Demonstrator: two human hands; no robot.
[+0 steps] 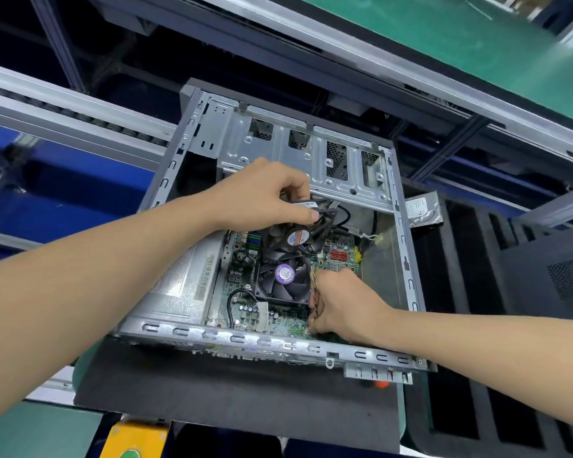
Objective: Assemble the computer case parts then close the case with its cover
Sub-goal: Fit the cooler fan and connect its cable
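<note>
The loose fan [298, 238] hangs tilted inside the open case [278, 343], just above the cooler fan [285, 282], with its label facing up and its square frame leaning back. The left hand [262, 196] pinches the fan's top rim between thumb and curled fingers. It looks light and stiff, best held by the frame and never the blades. The right hand [344, 305] curls over the thin wires [315, 292] at the board [278, 320], seemingly pinching their end.
</note>
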